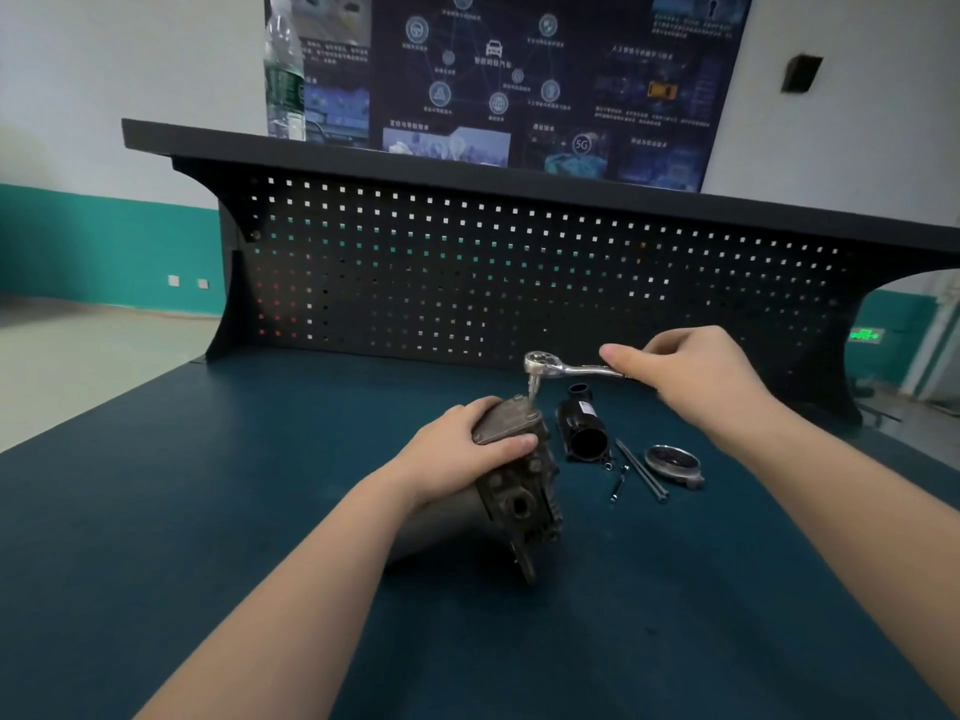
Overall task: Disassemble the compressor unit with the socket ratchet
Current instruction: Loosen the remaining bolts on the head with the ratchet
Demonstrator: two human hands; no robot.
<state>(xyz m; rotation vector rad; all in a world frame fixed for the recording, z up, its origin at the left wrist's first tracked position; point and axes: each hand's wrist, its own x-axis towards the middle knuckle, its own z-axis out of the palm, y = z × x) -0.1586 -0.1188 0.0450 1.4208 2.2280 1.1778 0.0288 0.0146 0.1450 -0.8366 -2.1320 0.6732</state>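
Note:
The compressor unit (pixel 522 496), a dark grimy metal block, stands on the blue bench top (pixel 208 511) in the middle. My left hand (pixel 457 449) grips its upper end, fingers wrapped over the top plate. A chrome socket ratchet (pixel 566 368) sits with its socket down on a bolt at the plate's far corner. My right hand (pixel 696 376) holds the ratchet's handle, which points right, with the thumb lying along it.
Right of the unit lie a black cylindrical housing (pixel 582 428), two long thin bolts (pixel 641 470), a small spring (pixel 618 483) and a round metal cover (pixel 672 462). A black pegboard (pixel 467 272) rises behind the bench. A water bottle (pixel 283 70) stands on its shelf.

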